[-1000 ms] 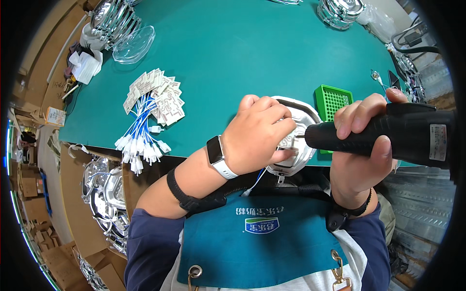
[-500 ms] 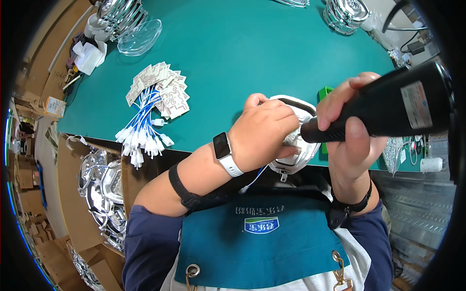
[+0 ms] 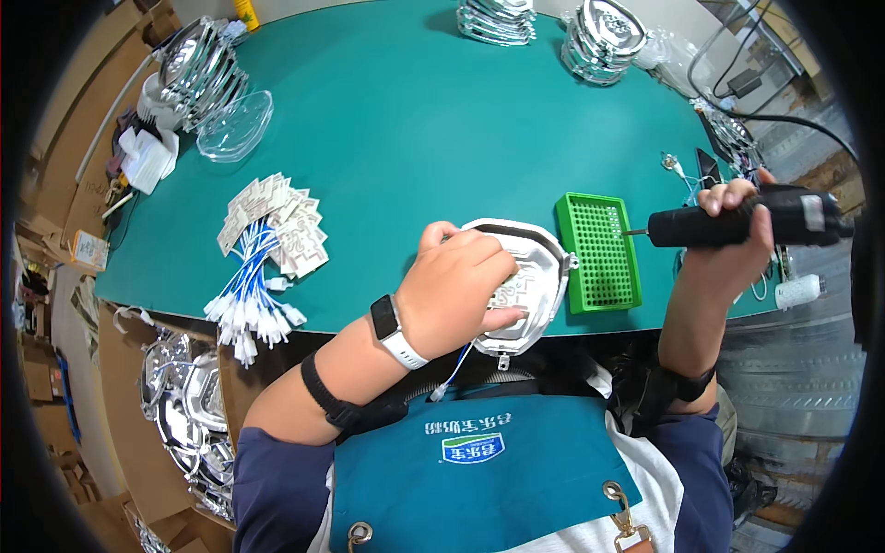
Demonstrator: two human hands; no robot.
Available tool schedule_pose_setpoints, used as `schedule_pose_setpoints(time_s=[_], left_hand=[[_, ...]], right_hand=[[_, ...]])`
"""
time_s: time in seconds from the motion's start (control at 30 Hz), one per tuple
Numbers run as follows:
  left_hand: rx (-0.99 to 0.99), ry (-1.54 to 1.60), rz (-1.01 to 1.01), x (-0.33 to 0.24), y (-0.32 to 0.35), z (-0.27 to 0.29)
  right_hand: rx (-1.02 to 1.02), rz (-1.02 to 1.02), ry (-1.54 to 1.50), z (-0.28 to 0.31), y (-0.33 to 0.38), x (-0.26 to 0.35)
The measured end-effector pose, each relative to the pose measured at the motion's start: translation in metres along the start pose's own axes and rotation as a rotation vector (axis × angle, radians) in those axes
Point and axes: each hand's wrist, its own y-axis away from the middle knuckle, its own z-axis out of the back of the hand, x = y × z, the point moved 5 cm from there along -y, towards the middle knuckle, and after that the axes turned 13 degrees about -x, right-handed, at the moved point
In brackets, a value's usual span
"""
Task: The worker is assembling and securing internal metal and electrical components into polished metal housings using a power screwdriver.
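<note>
A silver metal housing (image 3: 550,263) sits at the table's front edge, with a pale patterned circuit board (image 3: 519,293) inside it. My left hand (image 3: 461,281) is closed over the housing's left side, fingertips and thumb against the board. A blue-and-white lead with a white connector (image 3: 439,393) hangs from it over the edge. In my right hand (image 3: 733,217) is a black electric screwdriver (image 3: 682,229), fingers wrapped round its body. Its thin bit points left, over the right side of a green perforated screw tray (image 3: 603,300) standing right of the housing.
A fanned pile of similar boards (image 3: 300,240) with blue-white leads lies to the left. Stacked silver housings (image 3: 599,41) stand along the back, beside a clear plastic cover (image 3: 235,129) at back left. A cardboard box (image 3: 138,387) of metal parts stands below the left edge.
My right hand has carried the screwdriver from the housing rightward to the green tray. My left hand stays on the housing. The view has shifted, showing more of the table's back.
</note>
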Motion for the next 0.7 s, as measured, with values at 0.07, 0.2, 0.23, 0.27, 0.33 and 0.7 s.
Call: schedule_pose_setpoints(time_s=[0.07,0.2,0.23,0.27,0.33,0.7], left_hand=[[0.03,-0.011,0.022,0.0,0.0,-0.002],[0.048,-0.053,0.014,0.0,0.0,-0.003],[0.051,-0.052,0.014,0.0,0.0,-0.003],[0.049,-0.049,0.014,0.0,0.0,-0.003],[0.049,-0.048,0.014,0.0,-0.001,-0.003],[0.049,-0.043,0.004,0.0,-0.001,-0.004]], right_hand=[[-0.081,0.014,0.072,0.017,-0.007,-0.01],[-0.108,-0.001,0.136,0.025,-0.006,-0.023],[-0.094,-0.011,0.158,0.025,-0.005,-0.026],[-0.098,-0.012,0.16,0.026,-0.004,-0.028],[-0.096,-0.008,0.16,0.029,-0.005,-0.03],[0.033,-0.044,0.101,0.024,-0.007,-0.035]])
